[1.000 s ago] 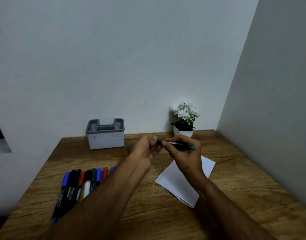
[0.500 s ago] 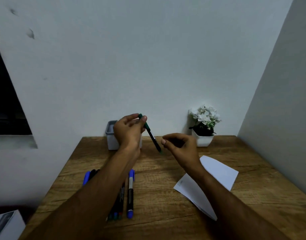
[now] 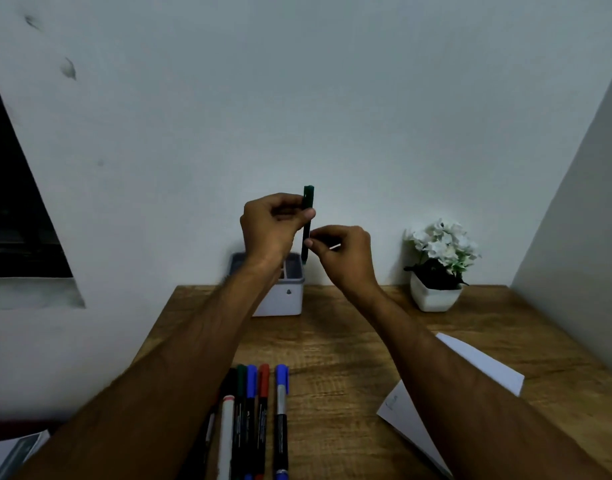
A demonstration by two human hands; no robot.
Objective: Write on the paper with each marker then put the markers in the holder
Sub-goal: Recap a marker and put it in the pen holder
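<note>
A slim dark-green capped marker (image 3: pixel 308 216) is held upright, long axis vertical, cap at 12 o'clock, tip just above the grey plastic holder (image 3: pixel 286 289). It is pinched by the left hand (image 3: pixel 271 225); the right hand (image 3: pixel 342 251), fingers curled, touches its barrel from 3 o'clock.

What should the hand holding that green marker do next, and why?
Probably lower it into the grey holder: the left hand holds the green marker upright, its lower end just above the holder's rim. The right hand looks close beside it.
</note>
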